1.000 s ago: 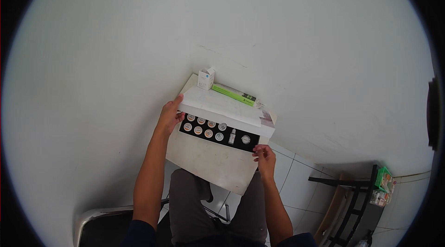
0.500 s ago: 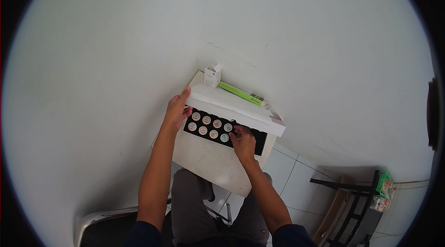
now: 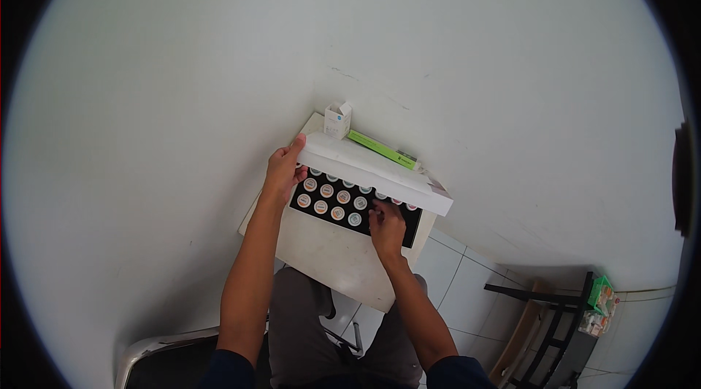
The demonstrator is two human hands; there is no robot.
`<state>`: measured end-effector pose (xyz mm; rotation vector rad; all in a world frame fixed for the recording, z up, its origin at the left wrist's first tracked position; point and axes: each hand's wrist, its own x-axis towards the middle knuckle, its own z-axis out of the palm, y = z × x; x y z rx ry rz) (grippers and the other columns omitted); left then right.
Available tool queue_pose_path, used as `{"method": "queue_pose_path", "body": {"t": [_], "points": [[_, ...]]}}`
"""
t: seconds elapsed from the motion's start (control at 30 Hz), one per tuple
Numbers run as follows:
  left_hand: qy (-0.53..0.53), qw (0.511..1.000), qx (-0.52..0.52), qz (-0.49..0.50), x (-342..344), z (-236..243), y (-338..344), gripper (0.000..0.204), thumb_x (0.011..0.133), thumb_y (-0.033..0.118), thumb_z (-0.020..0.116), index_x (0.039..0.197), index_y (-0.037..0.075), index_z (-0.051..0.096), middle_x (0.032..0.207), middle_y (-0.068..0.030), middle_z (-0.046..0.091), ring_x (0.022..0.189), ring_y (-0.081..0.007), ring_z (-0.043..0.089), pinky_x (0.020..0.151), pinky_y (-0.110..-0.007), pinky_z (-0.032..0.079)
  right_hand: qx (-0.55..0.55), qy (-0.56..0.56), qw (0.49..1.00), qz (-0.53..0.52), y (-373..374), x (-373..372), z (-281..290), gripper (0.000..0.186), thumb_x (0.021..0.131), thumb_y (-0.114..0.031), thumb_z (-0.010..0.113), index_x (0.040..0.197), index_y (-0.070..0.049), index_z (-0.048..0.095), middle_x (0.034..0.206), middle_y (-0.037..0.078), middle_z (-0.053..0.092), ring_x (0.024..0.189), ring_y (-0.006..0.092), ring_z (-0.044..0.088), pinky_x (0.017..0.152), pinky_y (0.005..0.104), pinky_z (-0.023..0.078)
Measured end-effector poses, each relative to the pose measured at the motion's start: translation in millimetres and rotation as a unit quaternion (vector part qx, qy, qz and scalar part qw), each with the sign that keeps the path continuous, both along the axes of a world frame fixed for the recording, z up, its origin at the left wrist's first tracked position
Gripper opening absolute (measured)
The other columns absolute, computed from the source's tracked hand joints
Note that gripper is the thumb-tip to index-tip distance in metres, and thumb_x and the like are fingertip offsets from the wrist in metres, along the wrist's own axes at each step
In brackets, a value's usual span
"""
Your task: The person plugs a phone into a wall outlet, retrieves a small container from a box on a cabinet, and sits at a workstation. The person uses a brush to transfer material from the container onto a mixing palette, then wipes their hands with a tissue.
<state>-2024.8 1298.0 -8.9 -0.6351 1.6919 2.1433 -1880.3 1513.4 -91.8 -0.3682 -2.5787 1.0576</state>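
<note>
Head: more round containers [image 3: 343,197] in sight

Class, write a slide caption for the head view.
Left hand holds the white lid; right hand is over the black tray of round containers.

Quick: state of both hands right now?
Left hand: closed on the left end of the white lid, holding it.
Right hand: fingers bent over the black tray; whether it grips anything can't be told.
</note>
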Motion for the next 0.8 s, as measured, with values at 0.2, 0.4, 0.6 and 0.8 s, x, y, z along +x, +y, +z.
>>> {"method": "queue_pose_path", "body": {"t": [0.2,0.4,0.6,0.8], "points": [[0.002,1.000,0.000,0.001,4,4,-4,0.062,0.082,0.052,0.074,0.107,-0.001,0.053,0.081,-0.0030,0.055,0.065,-0.0089,0.052,0.058,-0.021,0.049,0.141,-0.105,0.983,-0.060,10,-18,11,0.036,0.079,-0.027,0.077,0.096,0.003,0.066,0.085,0.024,0.067,0.077,0.0423,0.066,0.068,0.0470,0.056],[0.003,1.000,0.004,-0.004,4,-1,7,0.058,0.083,0.051,0.073,0.103,0.000,0.056,0.079,-0.0019,0.055,0.064,-0.0086,0.051,0.058,-0.022,0.049,0.169,-0.057,0.981,-0.081,26,-17,8,0.036,0.077,-0.027,0.079,0.095,0.001,0.065,0.082,0.021,0.068,0.073,0.0404,0.067,0.065,0.0455,0.055],[0.020,0.999,-0.037,0.007,29,-21,-14,0.043,0.089,0.044,0.066,0.102,0.004,0.059,0.076,0.0002,0.054,0.062,-0.0075,0.050,0.056,-0.022,0.047,-0.107,0.006,0.993,-0.054,9,90,33,0.035,0.078,-0.012,0.076,0.106,0.000,0.057,0.086,0.015,0.068,0.077,0.0233,0.069,0.071,0.0334,0.054],[0.001,0.987,-0.160,0.003,72,-70,-29,0.033,0.092,0.036,0.061,0.106,0.006,0.064,0.075,-0.0031,0.058,0.064,-0.0119,0.054,0.057,-0.028,0.047,-0.208,-0.007,0.973,-0.098,28,185,64,0.036,0.080,-0.002,0.070,0.113,0.002,0.057,0.104,0.013,0.068,0.091,0.0197,0.067,0.080,0.0314,0.054]]}}
